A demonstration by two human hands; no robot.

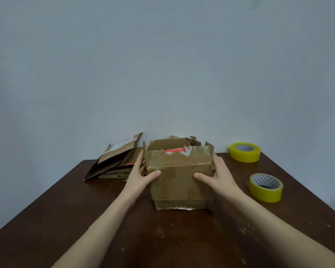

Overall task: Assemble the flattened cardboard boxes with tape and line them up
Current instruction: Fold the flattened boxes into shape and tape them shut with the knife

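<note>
A worn brown cardboard box (pixel 179 182) stands opened up on the dark wooden table (pixel 66 219), with old tape and a red label strip near its top edge. My left hand (pixel 141 174) grips its left side, thumb on the front face. My right hand (pixel 217 174) grips its right side the same way. A stack of flattened cardboard boxes (pixel 116 161) lies behind and to the left, leaning against the wall. Two yellow tape rolls sit on the right: one far (pixel 244 152), one nearer (pixel 265 187).
The plain grey wall (pixel 162 64) rises right behind the table's far edge. Bare dark tabletop with small scuffs extends in front of the box towards me.
</note>
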